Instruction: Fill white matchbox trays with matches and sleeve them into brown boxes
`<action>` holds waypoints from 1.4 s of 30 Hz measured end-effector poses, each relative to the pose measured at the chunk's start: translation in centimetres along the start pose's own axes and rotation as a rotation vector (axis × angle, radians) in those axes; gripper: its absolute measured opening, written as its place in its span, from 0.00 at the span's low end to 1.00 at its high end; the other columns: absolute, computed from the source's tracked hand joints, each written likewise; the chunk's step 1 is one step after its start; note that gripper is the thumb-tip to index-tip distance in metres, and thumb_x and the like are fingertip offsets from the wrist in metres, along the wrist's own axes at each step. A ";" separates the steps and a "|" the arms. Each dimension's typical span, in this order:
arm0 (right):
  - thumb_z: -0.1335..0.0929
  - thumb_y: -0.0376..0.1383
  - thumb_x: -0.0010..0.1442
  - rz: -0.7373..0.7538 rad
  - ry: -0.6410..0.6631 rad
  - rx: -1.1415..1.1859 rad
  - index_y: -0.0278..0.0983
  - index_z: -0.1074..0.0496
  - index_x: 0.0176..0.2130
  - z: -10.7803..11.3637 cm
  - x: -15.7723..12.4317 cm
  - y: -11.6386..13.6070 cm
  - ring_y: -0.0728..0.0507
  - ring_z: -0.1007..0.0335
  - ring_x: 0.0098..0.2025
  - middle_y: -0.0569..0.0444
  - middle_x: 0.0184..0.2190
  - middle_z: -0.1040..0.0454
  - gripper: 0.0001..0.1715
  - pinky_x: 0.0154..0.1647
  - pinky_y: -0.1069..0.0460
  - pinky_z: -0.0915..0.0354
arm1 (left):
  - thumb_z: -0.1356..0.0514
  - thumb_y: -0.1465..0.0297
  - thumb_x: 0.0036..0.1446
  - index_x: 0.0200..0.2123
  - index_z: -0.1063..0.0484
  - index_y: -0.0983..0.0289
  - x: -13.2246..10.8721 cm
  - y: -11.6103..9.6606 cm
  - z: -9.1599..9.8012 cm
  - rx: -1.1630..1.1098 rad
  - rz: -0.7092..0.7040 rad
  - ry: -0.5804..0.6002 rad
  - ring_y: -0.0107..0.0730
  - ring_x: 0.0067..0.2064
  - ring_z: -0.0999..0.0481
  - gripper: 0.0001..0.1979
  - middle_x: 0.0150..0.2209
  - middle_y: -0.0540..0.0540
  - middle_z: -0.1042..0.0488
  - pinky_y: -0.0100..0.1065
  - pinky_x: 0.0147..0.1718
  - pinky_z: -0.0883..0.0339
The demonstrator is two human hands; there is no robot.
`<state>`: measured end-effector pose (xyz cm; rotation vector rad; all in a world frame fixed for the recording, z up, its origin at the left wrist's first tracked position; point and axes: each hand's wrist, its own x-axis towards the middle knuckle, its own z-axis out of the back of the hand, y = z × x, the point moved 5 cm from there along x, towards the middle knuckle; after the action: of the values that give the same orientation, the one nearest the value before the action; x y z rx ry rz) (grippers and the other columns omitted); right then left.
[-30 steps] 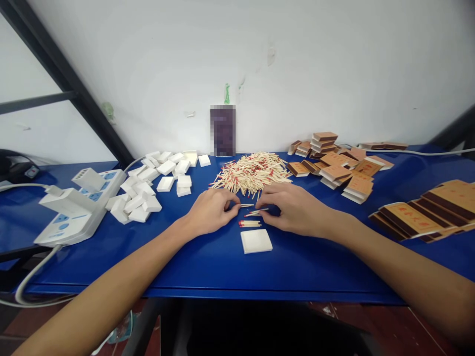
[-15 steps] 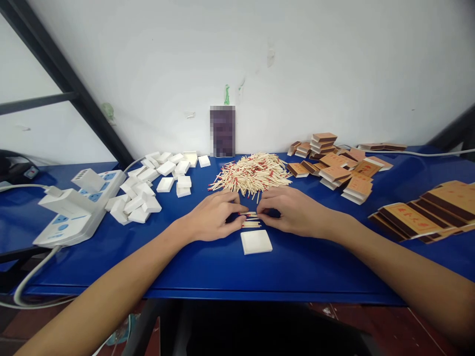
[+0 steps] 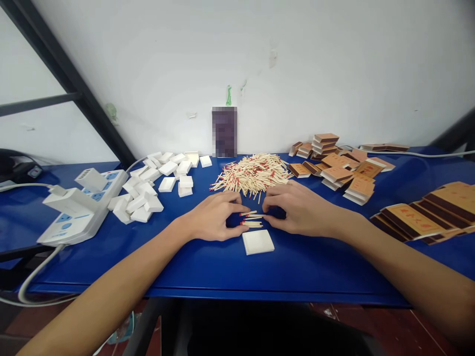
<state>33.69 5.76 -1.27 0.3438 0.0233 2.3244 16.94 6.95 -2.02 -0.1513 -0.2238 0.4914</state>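
Note:
Several loose matches [image 3: 252, 219] with red heads on the left lie in a small row on the blue table, between my two hands. My left hand [image 3: 213, 216] rests at their head ends, thumb and forefinger apart, the thumb tip close to the nearest matches. At the other ends is my right hand [image 3: 297, 207], its thumb and fingers also parted, the thumb tip beside the match ends. Just in front of the matches lies a white matchbox tray [image 3: 259, 242]. Behind my hands a big heap of matches [image 3: 256, 172] spreads over the table.
White matchbox trays [image 3: 143, 202] are piled at left, near a white power strip [image 3: 96, 217] with plugs and cables. Orange-brown matchbox sleeves [image 3: 336, 174] lie at back right, with flattened sleeves [image 3: 415, 220] nearer. A blurred dark panel [image 3: 224, 132] stands against the wall.
My fingers have spread and drawn slightly apart from the small row of matches, so more of it shows. The whole view has shifted slightly.

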 end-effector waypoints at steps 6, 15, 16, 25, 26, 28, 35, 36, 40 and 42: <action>0.35 0.35 0.64 0.024 0.001 0.043 0.38 0.25 0.35 -1.0 0.5 0.4 0.45 0.33 0.35 0.53 0.32 0.26 0.09 0.36 0.50 0.47 | 0.42 0.64 0.62 0.44 0.23 0.62 0.2 0.2 -0.1 -0.034 0.002 -0.026 0.34 0.41 0.28 0.13 0.39 0.55 0.28 0.34 0.42 0.35; 0.35 0.44 0.65 0.001 -0.038 0.141 0.38 0.23 0.42 -0.3 0.4 0.6 0.43 0.31 0.39 0.50 0.36 0.26 0.15 0.40 0.49 0.40 | 0.43 0.67 0.63 0.42 0.24 0.62 0.3 0.2 -0.2 -0.056 0.055 -0.036 0.34 0.42 0.27 0.10 0.39 0.54 0.27 0.33 0.41 0.35; 0.34 0.45 0.65 0.004 -0.014 0.145 0.39 0.23 0.43 -0.7 0.4 0.7 0.43 0.31 0.40 0.50 0.37 0.26 0.16 0.41 0.49 0.40 | 0.43 0.67 0.63 0.42 0.24 0.62 0.3 0.2 -0.2 -0.058 0.061 -0.034 0.33 0.41 0.28 0.09 0.38 0.54 0.27 0.33 0.41 0.35; 0.34 0.42 0.66 -0.016 -0.028 0.214 0.39 0.22 0.38 -2.0 1.3 0.3 0.45 0.32 0.37 0.52 0.34 0.26 0.13 0.39 0.50 0.40 | 0.45 0.64 0.66 0.43 0.25 0.63 0.4 0.8 -0.5 -0.050 0.088 -0.060 0.34 0.41 0.28 0.12 0.37 0.55 0.27 0.35 0.41 0.36; 0.34 0.40 0.65 -0.018 -0.031 0.211 0.38 0.22 0.37 -2.0 1.4 0.3 0.45 0.32 0.37 0.52 0.33 0.26 0.12 0.39 0.50 0.40 | 0.45 0.64 0.66 0.42 0.25 0.63 0.4 0.8 -0.5 -0.036 0.090 -0.063 0.34 0.41 0.28 0.12 0.37 0.55 0.27 0.34 0.40 0.36; 0.34 0.38 0.64 -0.022 -0.038 0.202 0.38 0.24 0.36 -2.0 1.4 0.4 0.45 0.32 0.37 0.52 0.34 0.26 0.09 0.39 0.50 0.41 | 0.45 0.63 0.65 0.40 0.24 0.63 0.5 0.7 -0.4 -0.013 0.089 -0.064 0.34 0.40 0.29 0.12 0.36 0.54 0.28 0.34 0.40 0.36; 0.34 0.36 0.64 0.000 -0.061 0.067 0.35 0.25 0.35 -1.9 1.5 1.0 0.44 0.33 0.36 0.51 0.32 0.26 0.09 0.37 0.49 0.44 | 0.47 0.66 0.67 0.36 0.29 0.65 0.6 0.2 -0.3 0.059 0.064 -0.047 0.34 0.38 0.30 0.11 0.36 0.54 0.29 0.34 0.38 0.38; 0.34 0.36 0.64 0.008 -0.068 0.057 0.35 0.25 0.35 -1.9 1.5 1.1 0.44 0.33 0.36 0.51 0.32 0.25 0.10 0.37 0.49 0.44 | 0.47 0.66 0.67 0.36 0.30 0.65 0.6 0.2 -0.4 0.069 0.062 -0.044 0.34 0.38 0.30 0.10 0.36 0.54 0.29 0.35 0.38 0.38; 0.34 0.36 0.64 -0.003 -0.079 0.073 0.36 0.24 0.35 -1.8 1.5 1.2 0.44 0.31 0.35 0.51 0.31 0.24 0.11 0.38 0.49 0.43 | 0.47 0.69 0.65 0.36 0.33 0.65 0.8 0.2 -0.6 0.092 0.089 -0.003 0.35 0.38 0.30 0.07 0.36 0.54 0.29 0.35 0.38 0.38; 0.34 0.35 0.62 -0.025 -0.078 0.084 0.36 0.24 0.33 -1.9 1.6 1.2 0.45 0.31 0.33 0.52 0.29 0.24 0.09 0.36 0.50 0.43 | 0.47 0.70 0.65 0.36 0.34 0.65 0.8 0.3 -0.7 0.094 0.101 0.018 0.35 0.37 0.31 0.06 0.37 0.55 0.29 0.35 0.38 0.39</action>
<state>31.28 6.25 -2.60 0.4733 0.0867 2.2882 17.72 7.53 -2.65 -0.0752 -0.1759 0.5998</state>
